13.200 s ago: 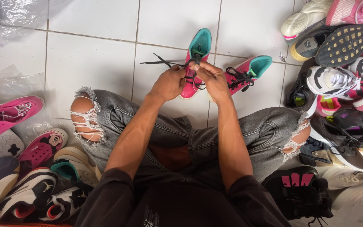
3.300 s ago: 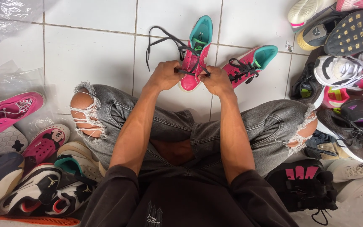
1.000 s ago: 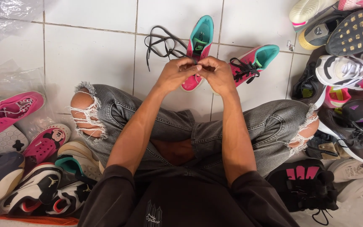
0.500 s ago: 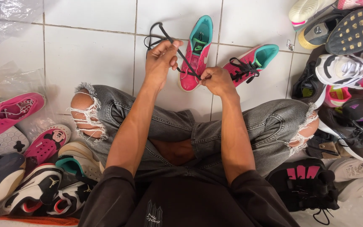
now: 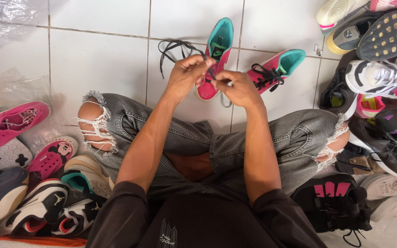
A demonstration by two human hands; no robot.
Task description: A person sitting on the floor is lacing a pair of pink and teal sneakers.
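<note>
A pink shoe with a teal lining stands on the white tile floor in front of my crossed legs. My left hand and my right hand meet over its toe end, each pinching the black shoelace. The lace loops out to the left onto the tiles. The matching pink and teal shoe, laced in black, lies just to the right of my right hand.
A pile of mixed shoes fills the right side. More shoes lie at the left by my knee, among them a pink slip-on. Clear plastic bags sit at the upper left.
My left hand, raised up and left with the lace half a second ago, has come back down to meet my right hand over the shoe. The shoe itself has not moved.
</note>
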